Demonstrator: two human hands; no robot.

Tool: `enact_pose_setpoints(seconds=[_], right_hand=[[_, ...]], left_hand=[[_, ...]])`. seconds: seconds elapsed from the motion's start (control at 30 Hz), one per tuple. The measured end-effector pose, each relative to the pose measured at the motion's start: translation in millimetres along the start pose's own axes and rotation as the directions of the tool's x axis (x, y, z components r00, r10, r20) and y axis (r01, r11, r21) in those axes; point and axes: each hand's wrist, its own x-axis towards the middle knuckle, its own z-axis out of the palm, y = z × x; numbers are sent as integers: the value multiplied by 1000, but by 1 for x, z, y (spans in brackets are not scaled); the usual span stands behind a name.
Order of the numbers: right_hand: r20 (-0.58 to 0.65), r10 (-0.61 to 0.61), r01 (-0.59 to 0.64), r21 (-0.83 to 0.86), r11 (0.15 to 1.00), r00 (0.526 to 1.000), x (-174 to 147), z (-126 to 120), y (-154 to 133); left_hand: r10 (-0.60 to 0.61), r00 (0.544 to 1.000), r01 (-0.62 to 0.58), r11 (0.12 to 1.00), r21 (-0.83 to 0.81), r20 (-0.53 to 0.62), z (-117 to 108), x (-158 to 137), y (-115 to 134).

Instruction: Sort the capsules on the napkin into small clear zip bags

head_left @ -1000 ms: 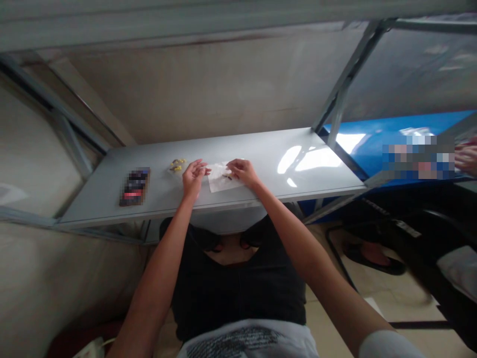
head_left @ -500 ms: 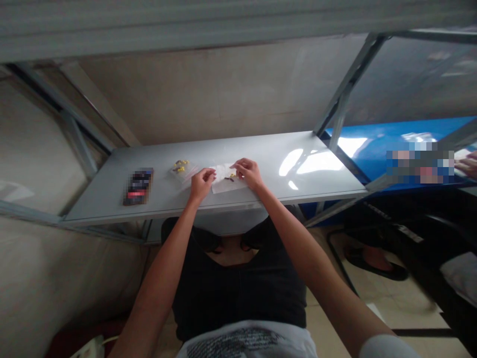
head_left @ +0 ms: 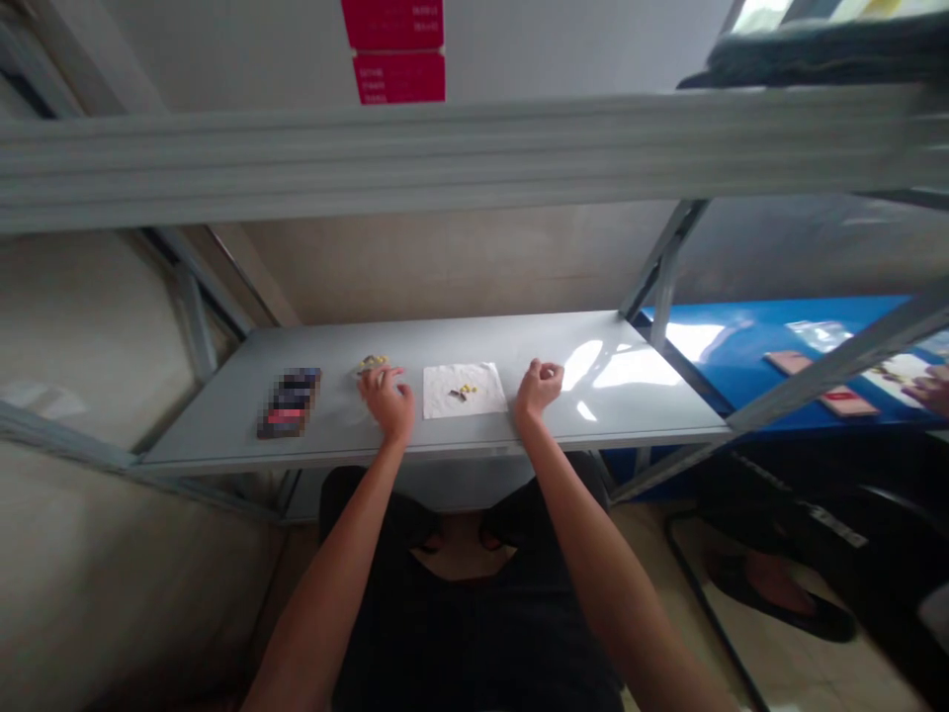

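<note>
A white paper sheet [head_left: 439,396], perhaps a napkin, lies flat on the grey shelf. Small yellow pieces [head_left: 469,389] and dark metal-looking pieces [head_left: 458,396] rest on it, too small to name. To its left, my left hand [head_left: 387,403] reaches over a clear plastic bag of yellow and dark bits [head_left: 373,362], with its fingers apart. The hand covers most of the bag, and I cannot tell whether it touches it. Right of the paper, my right hand [head_left: 540,388] is curled closed above the shelf. Whatever its fingers may hold is hidden.
A dark, blurred-out flat object [head_left: 289,403] lies at the shelf's left. A metal beam [head_left: 474,153] crosses above, with slanted braces at both ends. On a blue table [head_left: 712,366] to the right are pink boxes [head_left: 822,386] and another person's hand [head_left: 930,389].
My hands have moved apart from over the paper: the left toward the plastic bag, the right beyond the paper's right side. The paper now lies uncovered. The camera view has tilted up.
</note>
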Motion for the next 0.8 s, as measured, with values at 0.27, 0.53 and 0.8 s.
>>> enact_pose_setpoints(seconds=[0.27, 0.53, 0.8], right_hand=[[-142, -69, 40, -197, 980, 987, -3, -3, -7], [-234, -92, 18, -301, 953, 968, -11, -15, -18], [0, -280, 265, -321, 909, 960, -23, -11, -26]], left_hand=[[-264, 964, 265, 960, 93, -27, -1, -4, -2], [-323, 946, 322, 934, 153, -23, -3, -4, 3], [-289, 957, 265, 920, 290, 42, -6, 4, -1]])
